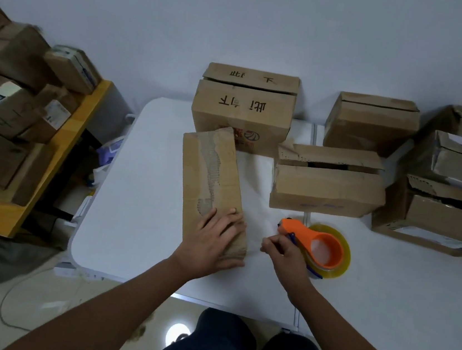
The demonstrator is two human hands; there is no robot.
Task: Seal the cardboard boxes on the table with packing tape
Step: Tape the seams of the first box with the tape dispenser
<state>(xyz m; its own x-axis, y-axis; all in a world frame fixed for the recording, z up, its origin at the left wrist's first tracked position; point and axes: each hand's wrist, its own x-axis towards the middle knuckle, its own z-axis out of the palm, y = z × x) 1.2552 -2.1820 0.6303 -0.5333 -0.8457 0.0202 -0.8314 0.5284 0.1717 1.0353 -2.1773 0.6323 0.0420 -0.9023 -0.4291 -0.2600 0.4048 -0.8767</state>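
Note:
A long narrow cardboard box with a torn top skin lies lengthwise on the white table. My left hand rests flat on its near end, fingers spread. Right of it lies an orange tape dispenser with a yellowish clear roll of packing tape. My right hand sits at the dispenser's near left side, fingertips pinched together at the tape's end; the tape strip itself is too faint to see.
Behind stand a big box with black writing, a box with loose flaps and another box. Opened boxes pile at the right. A wooden shelf full of parcels stands left of the table.

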